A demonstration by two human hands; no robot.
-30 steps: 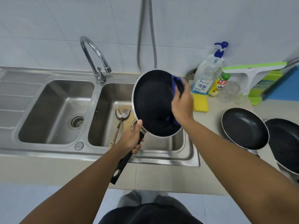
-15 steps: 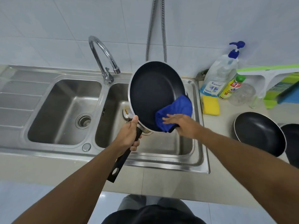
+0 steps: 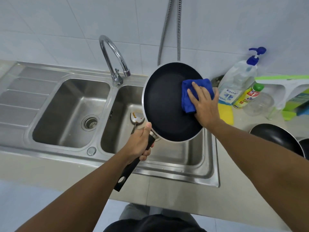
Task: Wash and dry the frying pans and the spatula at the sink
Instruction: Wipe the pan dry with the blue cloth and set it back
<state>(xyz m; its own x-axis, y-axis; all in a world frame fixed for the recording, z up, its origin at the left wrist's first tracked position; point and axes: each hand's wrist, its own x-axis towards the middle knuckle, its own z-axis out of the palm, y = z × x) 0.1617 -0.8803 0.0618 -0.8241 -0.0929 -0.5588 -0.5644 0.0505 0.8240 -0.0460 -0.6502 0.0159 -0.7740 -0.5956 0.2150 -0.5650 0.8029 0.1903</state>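
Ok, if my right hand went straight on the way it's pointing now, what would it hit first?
The right hand lies flat on the blue cloth, pointing up and slightly left. It would probably first meet the far rim of the frying pan. Depth beyond that is unclear.

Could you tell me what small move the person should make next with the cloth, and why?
Probably sweep the blue cloth leftward across the frying pan: the right hand presses it at the right edge, while the left hand grips the handle.
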